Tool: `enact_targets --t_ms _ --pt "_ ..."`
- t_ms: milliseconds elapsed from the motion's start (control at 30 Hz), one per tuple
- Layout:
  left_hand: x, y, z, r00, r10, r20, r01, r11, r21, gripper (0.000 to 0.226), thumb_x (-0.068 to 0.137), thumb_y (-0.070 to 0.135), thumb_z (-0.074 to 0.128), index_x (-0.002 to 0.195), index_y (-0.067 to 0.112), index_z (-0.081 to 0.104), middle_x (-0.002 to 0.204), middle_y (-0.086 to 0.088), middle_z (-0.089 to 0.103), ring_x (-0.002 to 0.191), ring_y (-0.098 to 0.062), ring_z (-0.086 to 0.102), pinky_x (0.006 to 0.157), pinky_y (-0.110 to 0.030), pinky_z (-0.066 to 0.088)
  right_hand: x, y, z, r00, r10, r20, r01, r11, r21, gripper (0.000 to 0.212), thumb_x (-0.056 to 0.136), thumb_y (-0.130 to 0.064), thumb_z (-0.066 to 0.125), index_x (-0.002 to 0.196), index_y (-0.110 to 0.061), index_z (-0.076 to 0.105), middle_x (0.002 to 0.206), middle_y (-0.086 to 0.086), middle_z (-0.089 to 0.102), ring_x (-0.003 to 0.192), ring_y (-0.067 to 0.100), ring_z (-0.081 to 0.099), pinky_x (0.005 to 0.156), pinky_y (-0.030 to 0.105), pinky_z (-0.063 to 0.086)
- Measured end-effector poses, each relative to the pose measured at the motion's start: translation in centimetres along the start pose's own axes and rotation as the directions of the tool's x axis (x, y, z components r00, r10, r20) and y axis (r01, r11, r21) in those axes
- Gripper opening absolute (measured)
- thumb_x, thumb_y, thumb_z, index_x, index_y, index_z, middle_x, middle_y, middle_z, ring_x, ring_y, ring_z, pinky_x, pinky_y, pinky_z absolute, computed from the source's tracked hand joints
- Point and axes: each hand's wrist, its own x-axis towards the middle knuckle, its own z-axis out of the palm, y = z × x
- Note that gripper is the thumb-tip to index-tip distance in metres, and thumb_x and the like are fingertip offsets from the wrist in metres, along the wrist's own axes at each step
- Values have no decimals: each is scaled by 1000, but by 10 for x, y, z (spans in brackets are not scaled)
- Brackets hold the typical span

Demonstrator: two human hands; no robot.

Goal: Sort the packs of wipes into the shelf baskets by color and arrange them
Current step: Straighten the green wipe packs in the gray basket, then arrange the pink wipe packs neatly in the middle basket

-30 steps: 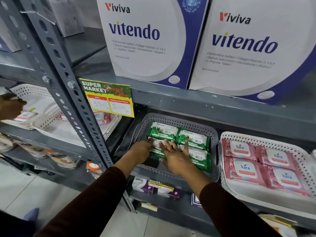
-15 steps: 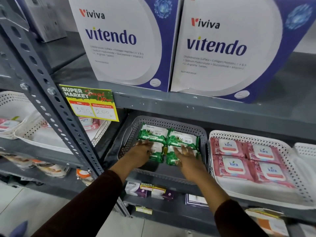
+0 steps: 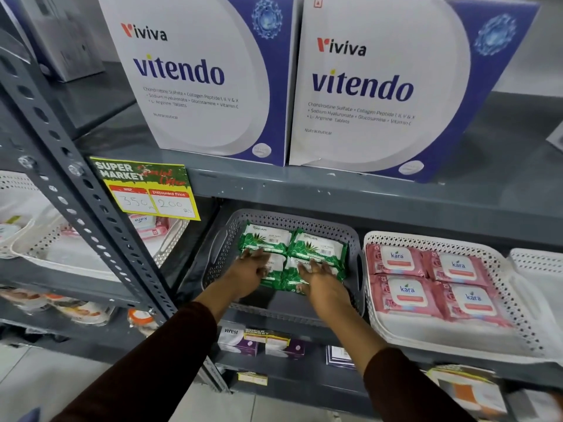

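Both hands have slid inward and back since a second ago, and the four green packs now sit tighter against the rear of their basket, with bare floor showing at the front. Biggest in view, two Viviva Vitendo cartons (image 3: 195, 80) stand side by side on the upper shelf of the grey steel rack (image 3: 350, 193), with a yellow price tag (image 3: 146, 190) hanging from its edge. Below, the grey perforated basket (image 3: 304, 216) holds the green Origami wipes packs (image 3: 292, 254) in a two-by-two block, and just beside it to the right the white basket (image 3: 426, 239) carries four pink Kara wipes packs (image 3: 432, 281), also two by two. Colours look sorted here, so I judge this as the tidying stage. Now the hands: left hand (image 3: 248, 274) lies flat on the front-left green pack, fingers spread and extended, gripping nothing; right hand (image 3: 320, 275) lies the same way on the front-right pack, fingers splayed, not closed. The packs lie directly ahead of the fingertips, long axes running left to right across the basket, each hand nearest its own front pack. Any further squaring looks like a matched push straight back, and an uneven shove could skew the row.
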Motion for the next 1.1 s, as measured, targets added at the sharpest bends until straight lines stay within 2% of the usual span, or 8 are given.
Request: enact_targets --t_ms 233,367,467,533,633,767,900,1100 --pt "-3 15 -3 998 -59 -26 56 995 -78 57 99 23 47 151 19 25 162 1 8 149 -30 -2 122 -42 8 -9 9 -13 996 -76 -48 81 991 110 62 99 -32 50 153 -23 23 164 5 3 151 30 -5 122 51 4" --pt "-9 61 -4 992 11 -126 -38 977 -212 55 98 21 50 149 18 31 159 -7 25 142 -25 31 117 -32 27 -30 44 -34 950 4 -312 95 949 301 51 100 -29 49 149 -25 34 162 1 20 151 24 10 120 42 22" --pt "-22 118 4 965 170 -201 -220 939 -262 41 97 21 52 138 20 52 134 -10 60 87 -19 69 84 -21 50 -62 101 -45 893 171 -417 -16 937 350 41 99 -19 50 140 -22 51 151 5 44 142 27 37 113 40 34" --pt "-35 165 13 936 289 -203 -343 878 -333 29 97 13 53 123 14 65 114 -9 71 62 -9 62 66 -10 47 -87 149 -49 847 299 -439 -157 931 330 34 99 -16 49 131 -22 61 140 10 57 125 30 56 106 40 44" --pt "-42 223 36 953 298 -55 -284 812 -509 26 96 15 53 118 14 67 120 -4 69 88 -7 65 86 -25 54 -114 209 -51 809 459 -367 -342 875 342 35 98 -16 46 128 -21 63 131 14 61 115 32 60 98 42 49" --pt "-20 270 78 944 219 247 -170 964 -204 50 95 30 51 138 5 46 144 -17 46 120 -30 54 96 -33 47 -128 258 -59 798 561 -218 -522 825 215 45 93 -17 47 138 -22 54 136 16 57 120 35 57 96 45 51" --pt "-8 300 101 952 80 297 -90 996 22 60 98 27 45 149 4 24 161 -17 3 137 -37 36 105 -35 38 -125 269 -64 870 485 -92 -469 870 153 51 95 -24 45 146 -27 42 146 16 48 127 34 52 101 42 48" --pt "2 315 113 961 -10 275 -43 982 186 58 100 32 38 150 8 24 161 -17 6 138 -38 35 107 -40 36 -135 260 -68 926 369 -76 -366 929 57 63 91 -6 44 151 -21 32 150 30 33 141 43 32 107 46 40"
